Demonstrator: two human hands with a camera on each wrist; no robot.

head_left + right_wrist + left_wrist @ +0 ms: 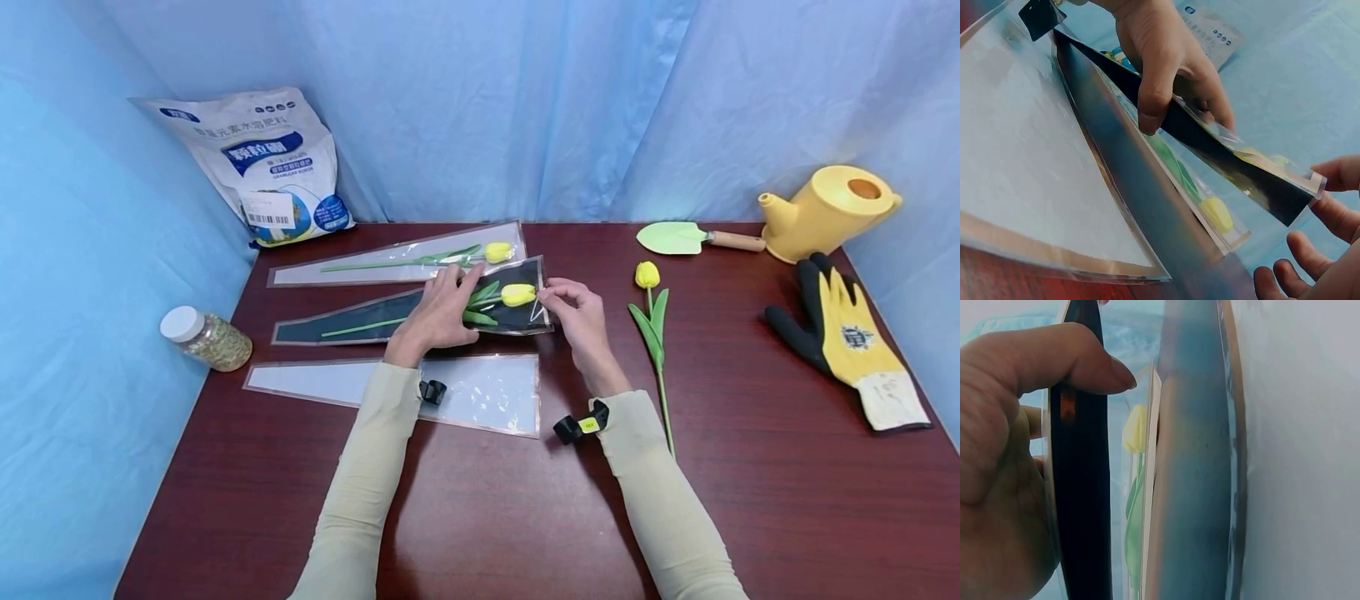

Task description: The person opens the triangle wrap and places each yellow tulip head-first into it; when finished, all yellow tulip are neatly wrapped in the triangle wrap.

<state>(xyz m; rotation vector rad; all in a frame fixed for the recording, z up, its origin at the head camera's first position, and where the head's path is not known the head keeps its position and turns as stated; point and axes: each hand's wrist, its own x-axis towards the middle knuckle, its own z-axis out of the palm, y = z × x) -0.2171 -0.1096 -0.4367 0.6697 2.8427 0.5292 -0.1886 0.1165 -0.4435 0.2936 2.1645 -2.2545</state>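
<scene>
A black-backed clear flower sleeve (352, 313) has a yellow tulip (517, 295) inside, its bloom near the wide right end. My left hand (438, 315) grips this sleeve about its middle; in the left wrist view the thumb (1100, 372) lies on one side and fingers are partly hidden behind it. At the wide end, my right hand (581, 321) pinches the sleeve's edge between thumb and fingertips. The right wrist view shows the sleeve tilted up from the table. Behind it lies a white sleeve (300, 275) holding another yellow tulip (497, 252). A white sleeve without a flower (487, 392) lies in front.
A loose yellow tulip (654, 333) lies right of my right hand. Farther right are a trowel (671, 238), a yellow watering can (817, 217) and a work glove (855, 333). At left stand a fertilizer bag (262, 175) and a lidded jar (217, 342). Blue curtains (480, 108) border the table.
</scene>
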